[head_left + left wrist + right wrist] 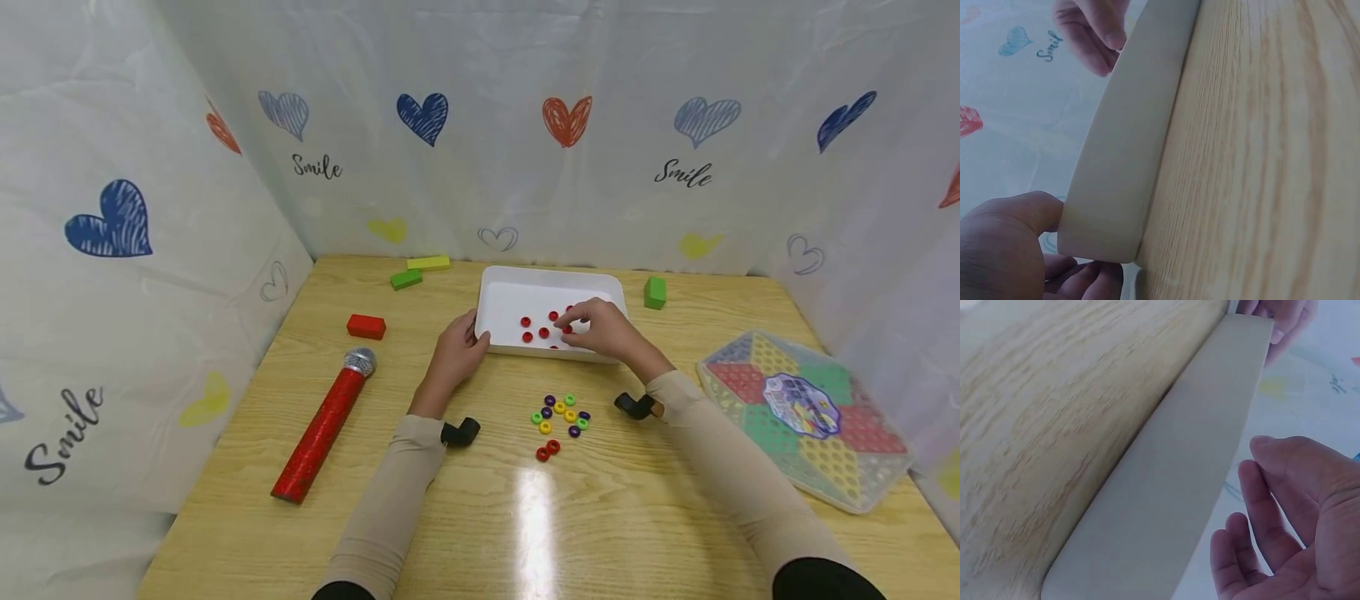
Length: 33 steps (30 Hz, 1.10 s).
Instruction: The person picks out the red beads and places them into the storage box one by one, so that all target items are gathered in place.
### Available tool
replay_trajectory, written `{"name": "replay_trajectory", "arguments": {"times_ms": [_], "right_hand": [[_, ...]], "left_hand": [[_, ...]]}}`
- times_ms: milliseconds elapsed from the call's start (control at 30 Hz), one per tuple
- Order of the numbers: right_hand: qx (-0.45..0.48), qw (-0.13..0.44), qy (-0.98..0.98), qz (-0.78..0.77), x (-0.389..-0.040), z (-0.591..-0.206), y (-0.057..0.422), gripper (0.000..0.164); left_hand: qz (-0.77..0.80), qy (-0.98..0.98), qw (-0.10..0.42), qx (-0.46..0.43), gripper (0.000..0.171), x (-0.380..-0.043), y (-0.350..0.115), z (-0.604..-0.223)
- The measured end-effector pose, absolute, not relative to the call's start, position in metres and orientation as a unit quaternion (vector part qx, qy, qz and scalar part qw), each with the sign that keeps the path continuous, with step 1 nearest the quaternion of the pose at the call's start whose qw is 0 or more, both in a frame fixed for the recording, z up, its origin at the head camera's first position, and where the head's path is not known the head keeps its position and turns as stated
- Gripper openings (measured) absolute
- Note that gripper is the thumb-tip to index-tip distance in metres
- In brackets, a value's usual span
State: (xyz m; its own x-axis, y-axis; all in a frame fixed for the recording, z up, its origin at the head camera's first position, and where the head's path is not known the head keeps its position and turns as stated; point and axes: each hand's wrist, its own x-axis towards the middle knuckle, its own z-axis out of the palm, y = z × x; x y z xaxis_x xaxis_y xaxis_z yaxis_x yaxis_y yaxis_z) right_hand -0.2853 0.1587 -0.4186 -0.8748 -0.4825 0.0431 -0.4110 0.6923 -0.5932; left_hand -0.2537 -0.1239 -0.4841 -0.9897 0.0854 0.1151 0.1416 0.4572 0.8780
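Observation:
A shallow white tray [525, 287] lies on the wooden table with several small red ring beads [543, 332] in it. At the tray's front left corner my left hand [456, 354] grips the wall, thumb at the front and fingers round the side. My right hand [603, 329] hovers over the tray's right half, near red beads; in the right wrist view its fingers are loosely bent with nothing between them. In front of the tray lie several yellow, green and purple beads [545, 427]. Two red beads [553, 447] sit a little closer to me.
On the left lie a red microphone [318, 437] with a silver head and a red block [366, 327]. Green [407, 279] and yellow [428, 262] blocks are at the back left, another green block [655, 293] right of the tray. A hexagonal game board [806, 417] lies at right.

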Motion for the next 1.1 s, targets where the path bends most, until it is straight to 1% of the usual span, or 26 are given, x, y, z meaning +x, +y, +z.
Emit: {"name": "replay_trajectory", "arguments": {"times_ms": [233,567,833,1000,1100], "right_hand": [[-0.249,0.046,0.915,-0.315,-0.272,-0.415,0.164,0.022],[-0.258,0.041,0.903,-0.34,-0.242,-0.413,0.166,0.02],[-0.275,0.05,0.888,-0.366,-0.209,-0.424,0.162,0.024],[-0.259,0.053,0.888,-0.376,-0.198,-0.429,0.163,0.025],[-0.272,0.046,0.882,-0.381,-0.193,-0.433,0.163,0.023]], "left_hand": [[-0.512,-0.856,0.022,-0.066,0.064,-0.254,-0.124,-0.484],[-0.504,-0.861,0.023,-0.069,0.063,-0.253,-0.124,-0.482],[-0.516,-0.854,0.015,-0.064,0.064,-0.252,-0.125,-0.483],[-0.506,-0.86,0.025,-0.069,0.064,-0.253,-0.125,-0.483],[-0.503,-0.861,0.027,-0.072,0.064,-0.253,-0.124,-0.483]]}}
